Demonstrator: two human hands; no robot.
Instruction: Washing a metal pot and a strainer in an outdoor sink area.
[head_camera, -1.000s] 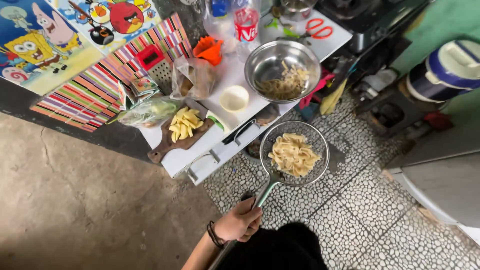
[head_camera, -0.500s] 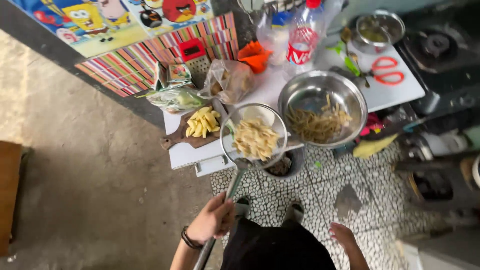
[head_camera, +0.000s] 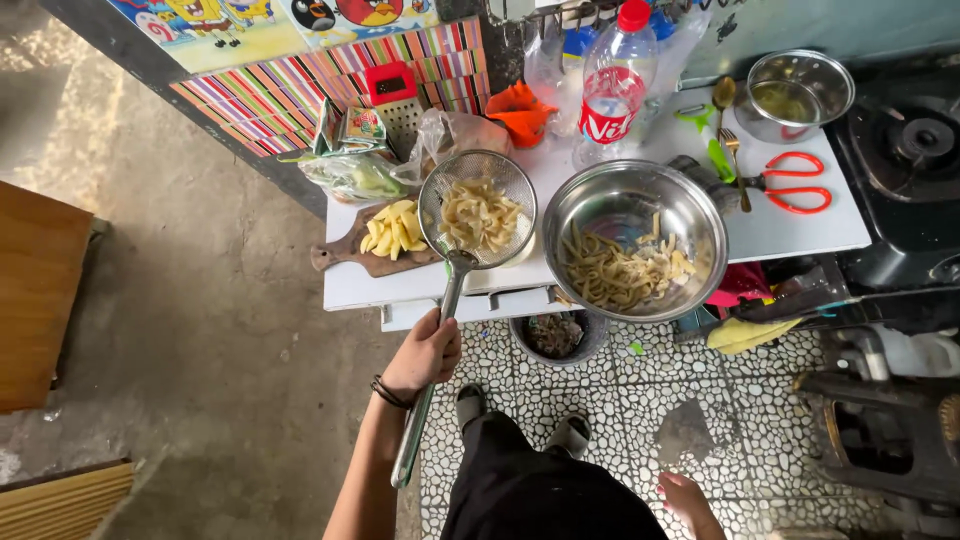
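Observation:
My left hand (head_camera: 425, 355) grips the long handle of a wire mesh strainer (head_camera: 478, 208) full of pale cut strips, held over the left part of the white table (head_camera: 800, 230). Just right of it stands a large steel bowl (head_camera: 634, 240) with more strips in it. A wooden cutting board (head_camera: 372, 252) with yellow cut pieces lies left of the strainer. My right hand (head_camera: 688, 497) hangs low beside my leg, fingers loose, holding nothing.
A clear bottle with a red cap (head_camera: 614, 90), red scissors (head_camera: 795, 184), a small steel pot (head_camera: 797, 92), a red grater (head_camera: 398, 100) and plastic bags (head_camera: 360, 165) crowd the table. A small bin (head_camera: 555, 335) sits below. A gas stove (head_camera: 910, 140) is right; wooden furniture (head_camera: 35, 290) left.
The strainer has travelled left from above the floor beside the table to above the table, next to the cutting board. My view has shifted right and closer.

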